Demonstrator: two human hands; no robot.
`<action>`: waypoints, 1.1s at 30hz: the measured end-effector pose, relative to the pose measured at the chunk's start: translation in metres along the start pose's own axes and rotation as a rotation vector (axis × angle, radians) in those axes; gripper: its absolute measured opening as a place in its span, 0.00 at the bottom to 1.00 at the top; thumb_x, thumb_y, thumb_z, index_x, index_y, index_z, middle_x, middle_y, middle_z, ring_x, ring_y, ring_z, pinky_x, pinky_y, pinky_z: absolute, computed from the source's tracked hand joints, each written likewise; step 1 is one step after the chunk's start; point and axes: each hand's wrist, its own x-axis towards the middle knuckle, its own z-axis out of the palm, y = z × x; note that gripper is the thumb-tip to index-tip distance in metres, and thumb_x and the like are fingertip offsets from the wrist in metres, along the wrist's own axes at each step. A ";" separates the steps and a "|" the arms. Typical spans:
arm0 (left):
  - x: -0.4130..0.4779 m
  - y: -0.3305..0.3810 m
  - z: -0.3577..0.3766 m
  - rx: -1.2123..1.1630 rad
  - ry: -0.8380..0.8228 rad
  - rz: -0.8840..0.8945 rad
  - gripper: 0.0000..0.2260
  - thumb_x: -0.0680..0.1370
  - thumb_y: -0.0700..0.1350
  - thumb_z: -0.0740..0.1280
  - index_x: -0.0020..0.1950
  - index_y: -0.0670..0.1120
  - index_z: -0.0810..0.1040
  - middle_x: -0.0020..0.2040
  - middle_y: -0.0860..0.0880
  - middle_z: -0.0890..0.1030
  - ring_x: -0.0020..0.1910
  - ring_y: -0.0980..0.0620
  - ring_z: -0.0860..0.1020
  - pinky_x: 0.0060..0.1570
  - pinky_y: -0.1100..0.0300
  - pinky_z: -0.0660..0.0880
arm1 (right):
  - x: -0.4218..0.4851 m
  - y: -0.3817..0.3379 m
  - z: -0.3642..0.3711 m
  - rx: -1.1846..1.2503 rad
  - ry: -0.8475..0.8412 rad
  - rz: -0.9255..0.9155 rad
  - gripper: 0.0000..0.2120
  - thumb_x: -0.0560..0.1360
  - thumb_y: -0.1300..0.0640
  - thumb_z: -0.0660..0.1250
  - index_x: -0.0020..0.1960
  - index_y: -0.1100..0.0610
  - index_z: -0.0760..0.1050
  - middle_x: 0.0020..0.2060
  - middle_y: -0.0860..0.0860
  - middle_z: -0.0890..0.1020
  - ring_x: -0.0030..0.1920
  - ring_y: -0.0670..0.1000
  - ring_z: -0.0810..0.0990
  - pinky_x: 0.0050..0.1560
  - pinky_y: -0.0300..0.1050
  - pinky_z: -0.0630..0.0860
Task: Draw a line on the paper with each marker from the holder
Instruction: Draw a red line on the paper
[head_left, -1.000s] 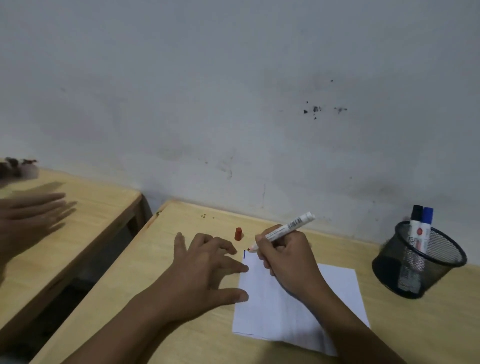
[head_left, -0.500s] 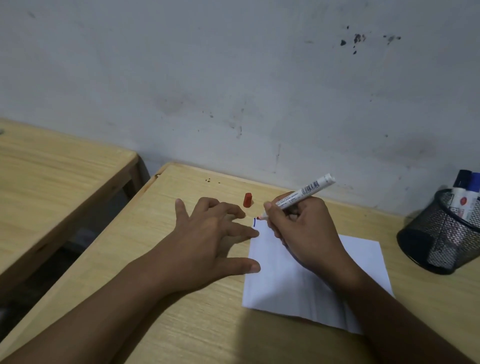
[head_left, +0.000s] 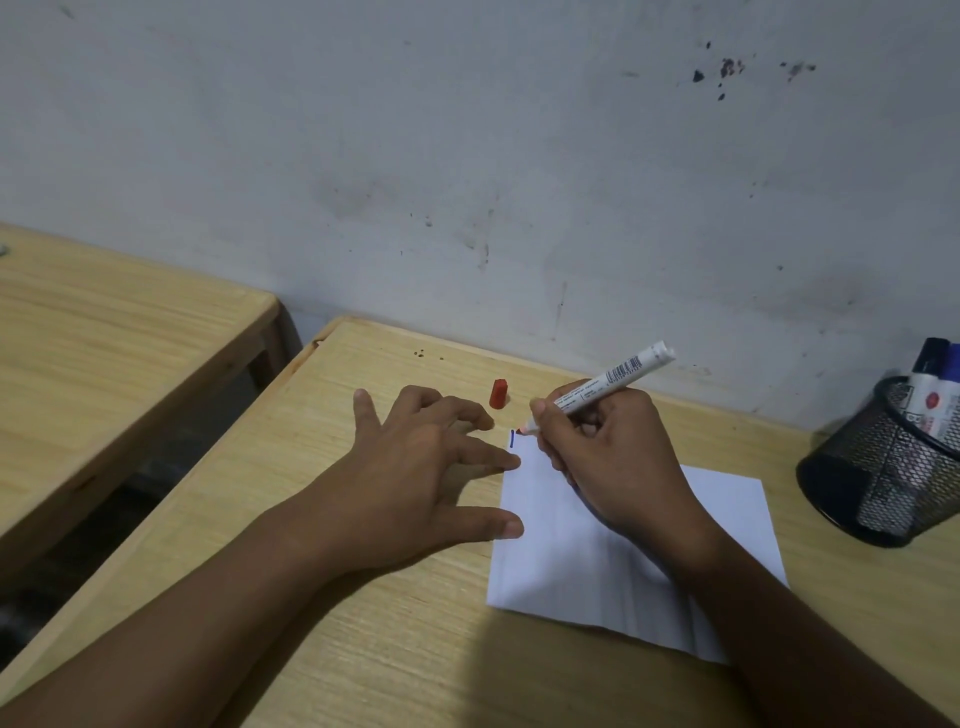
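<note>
Paper lies on the tabletop under both hands. The right hand has its fingers closed round a white marker, tip at the sheet's far corner beside a short blue line. The left hand lies flat, fingers spread, fingertips touching the sheet's edge. A red cap stands just beyond them; the mesh holder sits well right.

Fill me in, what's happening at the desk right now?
A person is drawing on a sheet of paper. The right hand holds an uncapped marker with its red tip at the paper's far left corner, next to a short blue line already there. The left hand lies spread on the desk, fingertips at the paper's left edge. A red cap stands on the desk beyond the hands. Two capped markers, black and blue, stand in the mesh holder at right.
</note>
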 end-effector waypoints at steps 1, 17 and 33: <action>0.000 0.000 0.000 -0.003 0.003 -0.001 0.30 0.66 0.76 0.60 0.66 0.67 0.73 0.73 0.62 0.65 0.73 0.55 0.53 0.69 0.26 0.46 | 0.000 0.000 0.000 -0.004 -0.004 -0.001 0.09 0.78 0.50 0.69 0.41 0.52 0.81 0.30 0.44 0.82 0.31 0.44 0.82 0.33 0.34 0.76; 0.000 0.000 0.000 -0.020 0.024 0.004 0.28 0.67 0.73 0.62 0.65 0.66 0.74 0.73 0.61 0.65 0.73 0.56 0.53 0.69 0.26 0.45 | -0.001 0.001 -0.002 0.002 -0.047 0.038 0.07 0.77 0.50 0.71 0.47 0.54 0.83 0.36 0.48 0.84 0.36 0.48 0.85 0.37 0.41 0.83; 0.008 0.004 -0.001 -0.340 0.211 -0.154 0.28 0.60 0.73 0.69 0.54 0.61 0.71 0.54 0.64 0.76 0.59 0.63 0.69 0.72 0.41 0.51 | 0.010 -0.027 -0.045 0.621 0.140 0.107 0.12 0.79 0.61 0.69 0.48 0.72 0.80 0.31 0.58 0.80 0.27 0.50 0.74 0.26 0.40 0.72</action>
